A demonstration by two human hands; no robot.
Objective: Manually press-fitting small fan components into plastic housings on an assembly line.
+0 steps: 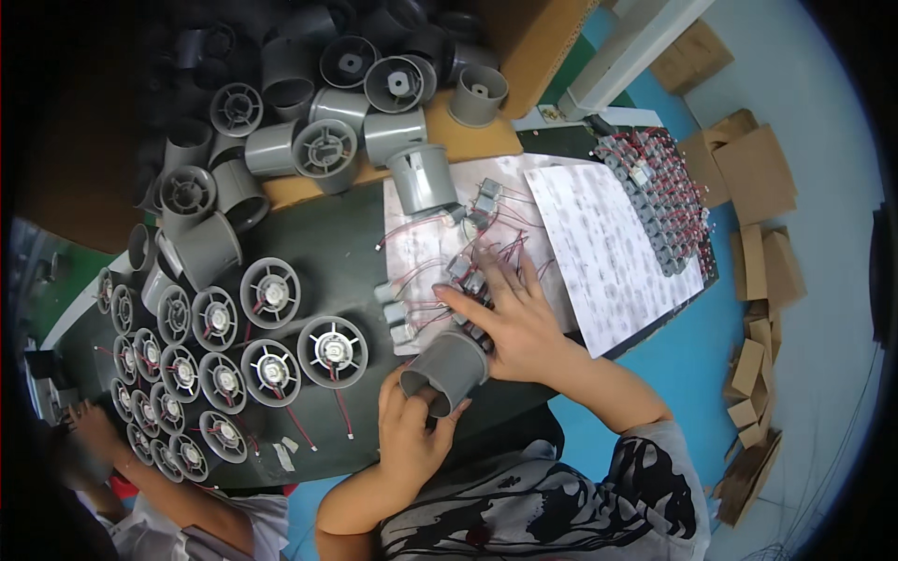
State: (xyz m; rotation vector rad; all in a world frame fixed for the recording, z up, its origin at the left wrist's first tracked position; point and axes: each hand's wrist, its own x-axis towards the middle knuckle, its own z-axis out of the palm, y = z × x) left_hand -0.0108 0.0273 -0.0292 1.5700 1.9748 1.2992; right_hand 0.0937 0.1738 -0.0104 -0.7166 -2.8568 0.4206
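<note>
My left hand (412,435) grips a grey plastic cylinder (449,366) at its near open end, some fingers reaching inside the rim. The cylinder is tilted over the table's front part. Just beyond it, my right hand (514,323) is spread over a loose group of small grey motors (460,271) with thin red wires. Its fingers are apart and its fingertips touch or hover over the motors; I see nothing held. More motors (398,313) lie left of that hand. Another grey cylinder (423,179) stands beyond them.
Left, rows of grey cylinders with spoked inserts (334,351) stand on the dark table (374,430). A cardboard box (486,140) of grey cylinders fills the back. A printed sheet (589,243) and a block of motors (659,201) lie right. A co-worker's hand (94,430) shows lower left.
</note>
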